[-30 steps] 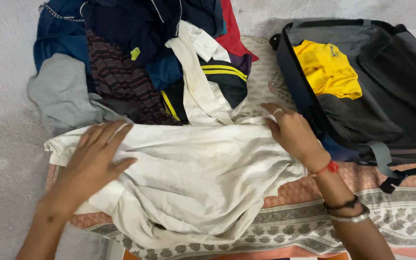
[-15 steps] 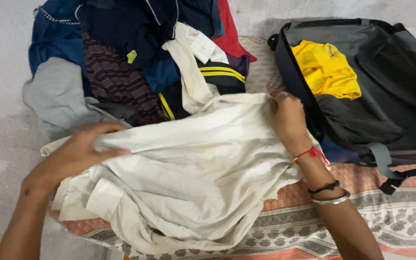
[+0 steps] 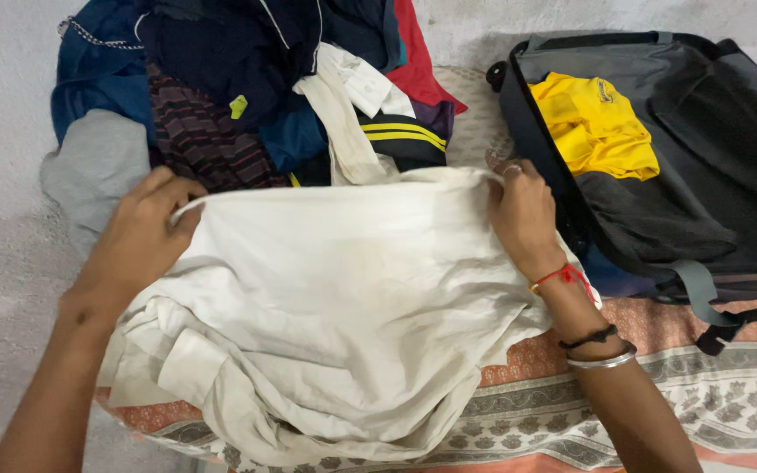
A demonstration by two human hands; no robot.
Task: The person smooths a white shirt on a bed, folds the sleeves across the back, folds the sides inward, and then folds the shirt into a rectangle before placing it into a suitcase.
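Centre of frame: a cream shirt [image 3: 343, 307] lies crumpled over a patterned orange-and-grey bedcover [image 3: 703, 385], its far edge pulled taut between the left hand [image 3: 137, 241] and the right hand [image 3: 523, 215], the fingers of each pinched shut on the fabric. Upper left, a heap of dark, striped and grey clothes [image 3: 238, 96] rests against a rough pale wall [image 3: 2, 105]. Upper right, an open grey backpack [image 3: 711, 149] holds a yellow garment [image 3: 593, 123].
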